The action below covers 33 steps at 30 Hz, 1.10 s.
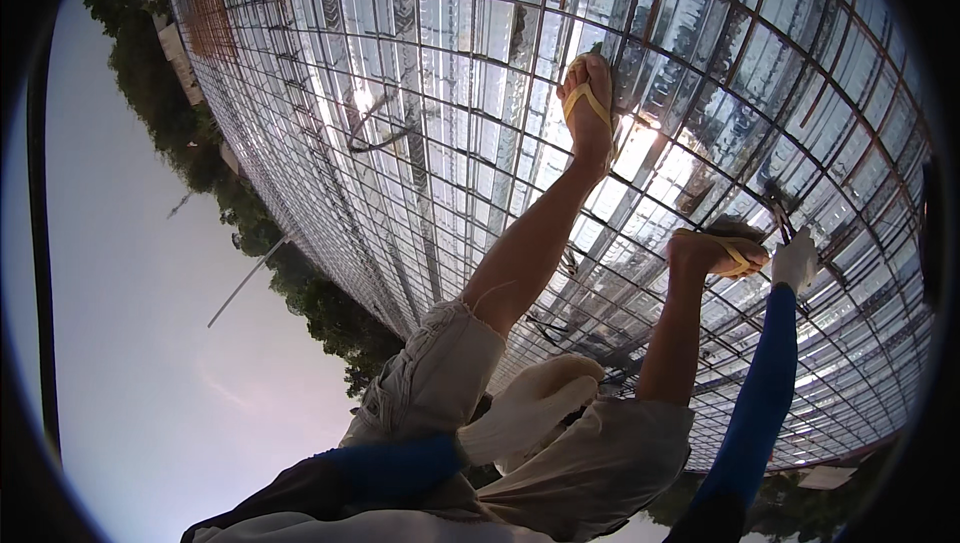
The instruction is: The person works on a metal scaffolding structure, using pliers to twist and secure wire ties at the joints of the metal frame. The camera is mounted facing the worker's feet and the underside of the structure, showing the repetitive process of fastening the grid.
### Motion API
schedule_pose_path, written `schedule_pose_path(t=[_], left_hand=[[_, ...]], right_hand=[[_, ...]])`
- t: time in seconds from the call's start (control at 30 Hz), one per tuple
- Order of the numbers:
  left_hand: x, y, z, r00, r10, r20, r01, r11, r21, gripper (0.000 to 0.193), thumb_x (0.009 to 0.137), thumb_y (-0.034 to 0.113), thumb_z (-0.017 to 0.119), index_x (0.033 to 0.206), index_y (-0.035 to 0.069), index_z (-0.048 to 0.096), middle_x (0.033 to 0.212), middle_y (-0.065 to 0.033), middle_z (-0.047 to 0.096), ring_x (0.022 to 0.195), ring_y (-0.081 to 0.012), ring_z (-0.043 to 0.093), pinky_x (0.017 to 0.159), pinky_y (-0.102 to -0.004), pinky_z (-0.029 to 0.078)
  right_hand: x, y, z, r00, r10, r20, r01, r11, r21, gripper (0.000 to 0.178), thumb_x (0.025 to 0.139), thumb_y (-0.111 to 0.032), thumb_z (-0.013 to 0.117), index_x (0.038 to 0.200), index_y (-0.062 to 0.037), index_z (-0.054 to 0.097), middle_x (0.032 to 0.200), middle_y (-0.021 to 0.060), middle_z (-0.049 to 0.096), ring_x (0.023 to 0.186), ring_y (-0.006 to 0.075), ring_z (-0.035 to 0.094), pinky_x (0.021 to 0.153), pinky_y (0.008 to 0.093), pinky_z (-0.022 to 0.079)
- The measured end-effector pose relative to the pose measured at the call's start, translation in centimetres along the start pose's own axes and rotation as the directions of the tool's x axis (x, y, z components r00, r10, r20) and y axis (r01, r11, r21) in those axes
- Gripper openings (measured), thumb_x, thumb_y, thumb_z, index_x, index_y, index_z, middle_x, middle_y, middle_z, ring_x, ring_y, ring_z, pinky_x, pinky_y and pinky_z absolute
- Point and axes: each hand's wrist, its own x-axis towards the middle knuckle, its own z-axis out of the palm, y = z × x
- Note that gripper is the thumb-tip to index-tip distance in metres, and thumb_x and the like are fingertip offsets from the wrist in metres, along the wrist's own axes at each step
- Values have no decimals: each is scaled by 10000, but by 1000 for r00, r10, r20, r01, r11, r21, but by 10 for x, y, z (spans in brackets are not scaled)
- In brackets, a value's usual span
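My right hand [795,261], in a pale glove below a blue sleeve, reaches down beside my right foot. It grips a pair of dark pincers [781,215], whose jaws are at the rebar mesh [700,63]; whether they bite on a wire is too small to see. My left hand [530,408], gloved in white, hovers in front of my shorts between my knees. Its fingers are curled together, and anything inside them is hidden. Under the mesh lies shiny ribbed metal decking [480,18].
My feet, in yellow flip-flops [583,98], stand on the mesh bars. A dark bent piece [385,138] lies among the bars ahead to the left. Denser brown rebar [205,3] is at the far left. Trees [250,213] line the edge, where a thin rod [245,283] sticks out.
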Motion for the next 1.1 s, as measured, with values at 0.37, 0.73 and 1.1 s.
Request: schedule_pose_path(t=[0.37, 0.73, 1.1], left_hand=[[-15, 37, -35, 989, -48, 138, 80, 968, -237, 326, 1099, 218, 615, 1326, -3, 693, 1100, -58, 713, 1003, -101, 650, 904, -287, 531], [-18, 91, -121, 947, 300, -117, -320, 917, -237, 418, 1073, 333, 609, 1277, -16, 717, 1059, -108, 762, 977, -186, 716, 892, -343, 555], [-41, 75, -294, 880, 209, -427, -386, 839, -384, 368, 1040, 293, 617, 1187, -18, 749, 967, -113, 769, 880, -178, 721, 811, -333, 561]], right_hand=[[-82, -86, -105, 958, -216, 190, 138, 925, 354, 383, 780, -148, 823, 1084, -51, 610, 1024, 175, 725, 960, 410, 716, 850, 524, 555], [-133, -299, -285, 857, -432, 283, 268, 841, 471, 567, 759, -310, 829, 1195, -13, 622, 985, 222, 748, 952, 431, 736, 854, 522, 564], [-109, -383, -457, 872, -473, 124, 424, 857, 293, 499, 747, -191, 835, 1146, 0, 603, 892, 156, 703, 811, 350, 715, 752, 468, 563]])
